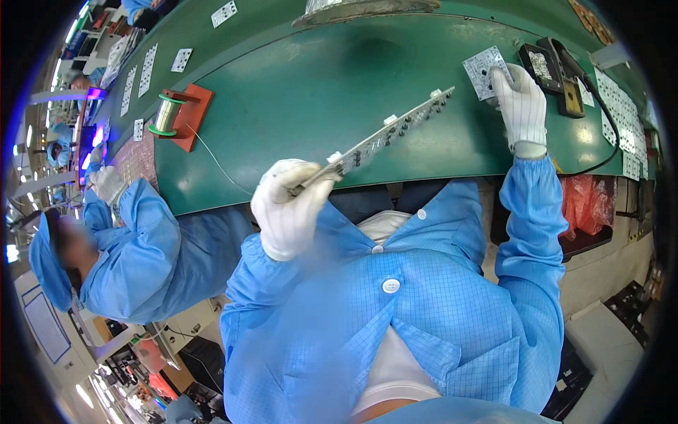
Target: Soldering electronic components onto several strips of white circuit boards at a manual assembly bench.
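Observation:
My left hand (288,208), in a white glove, is closed around the near end of a long circuit board (385,133). The board is held up above the table's front edge, tilted and seen nearly edge-on, with dark components along its lower face and small white blocks on its upper side. At the right, my gloved right hand (521,102) pinches the edge of a small white circuit board (484,71) with dark spots and holes. Whether that board touches the table, I cannot tell. A soldering iron stand (558,74) with a black cable is just beyond the right hand.
A solder wire spool (167,115) sits on a red holder (194,116) at the left of the green table (304,106). More white boards (621,116) lie at the far right. A co-worker in blue (134,261) sits close on my left. Red plastic bags (586,203) are below the table's right side.

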A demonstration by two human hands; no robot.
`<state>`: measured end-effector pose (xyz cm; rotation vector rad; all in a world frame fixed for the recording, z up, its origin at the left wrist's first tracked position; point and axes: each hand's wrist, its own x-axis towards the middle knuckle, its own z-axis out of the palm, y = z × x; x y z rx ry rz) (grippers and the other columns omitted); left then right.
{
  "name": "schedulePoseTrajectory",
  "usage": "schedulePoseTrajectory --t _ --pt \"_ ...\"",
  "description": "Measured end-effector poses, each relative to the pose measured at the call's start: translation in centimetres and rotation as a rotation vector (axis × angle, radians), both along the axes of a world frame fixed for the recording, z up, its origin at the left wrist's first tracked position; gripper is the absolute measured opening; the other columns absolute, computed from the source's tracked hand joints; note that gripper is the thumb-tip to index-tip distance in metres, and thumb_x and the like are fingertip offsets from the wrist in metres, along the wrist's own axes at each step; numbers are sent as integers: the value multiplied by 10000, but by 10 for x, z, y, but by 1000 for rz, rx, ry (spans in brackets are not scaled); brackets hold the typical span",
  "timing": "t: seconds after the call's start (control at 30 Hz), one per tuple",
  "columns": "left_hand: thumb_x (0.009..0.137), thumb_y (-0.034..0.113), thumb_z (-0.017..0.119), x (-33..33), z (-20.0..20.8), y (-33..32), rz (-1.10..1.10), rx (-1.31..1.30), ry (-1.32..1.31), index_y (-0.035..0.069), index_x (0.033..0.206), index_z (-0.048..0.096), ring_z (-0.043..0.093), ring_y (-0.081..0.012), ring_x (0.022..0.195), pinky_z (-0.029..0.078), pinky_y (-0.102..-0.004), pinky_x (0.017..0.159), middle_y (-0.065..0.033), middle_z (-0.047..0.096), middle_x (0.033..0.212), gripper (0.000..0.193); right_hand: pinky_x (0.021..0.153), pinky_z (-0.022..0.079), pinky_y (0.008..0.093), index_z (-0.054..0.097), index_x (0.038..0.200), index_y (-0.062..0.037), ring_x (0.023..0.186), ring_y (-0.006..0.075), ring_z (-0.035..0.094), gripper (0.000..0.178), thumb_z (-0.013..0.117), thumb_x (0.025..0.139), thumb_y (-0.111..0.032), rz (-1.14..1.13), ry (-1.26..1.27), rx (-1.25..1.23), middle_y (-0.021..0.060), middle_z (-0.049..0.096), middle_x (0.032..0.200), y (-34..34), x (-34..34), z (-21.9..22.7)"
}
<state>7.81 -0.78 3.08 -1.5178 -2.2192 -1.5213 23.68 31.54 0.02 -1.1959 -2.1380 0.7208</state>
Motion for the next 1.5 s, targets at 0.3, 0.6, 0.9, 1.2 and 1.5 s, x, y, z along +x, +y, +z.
schedulePoseTrajectory --t 0.3,0.6,0.9,1.2,1.5 --pt "688 -20 741 -14 12 -22 -19 179 -88 23 842 616 618 -233 685 507 -337 621 -106 648 818 203 790 520 316 484 1354 15 959 175 617 784 720 810 -498 531 260 -260 122 602 1233 -42 20 40" --pt "535 -10 853 -6 36 -38 -116 48 286 85 845 625 657 -243 748 550 -352 656 -63 650 795 397 843 526 339 641 1063 -37 968 261 661 282 702 852 -215 803 360 44 141 676 1057 -70 9 26" --pt "774 411 714 -26 12 -25 18 140 -259 23 980 551 446 -151 624 371 -275 523 -50 515 779 469 767 531 290 627 1016 29 843 189 664 275 697 862 -188 686 704 -420 149 674 955 -92 0 40" --pt "796 92 719 3 -5 11 309 -225 769 65 1129 653 653 -234 914 537 -407 864 -24 652 975 341 506 457 243 603 1046 41 559 114 552 373 630 848 -273 677 289 -707 87 647 818 -118 -17 45" --pt "688 23 710 -1 5 24 380 -160 777 45 1164 643 634 -289 977 464 -448 911 -111 664 1079 481 510 473 239 634 1007 60 555 116 580 242 647 852 -125 463 464 -566 84 670 835 -130 -19 39"
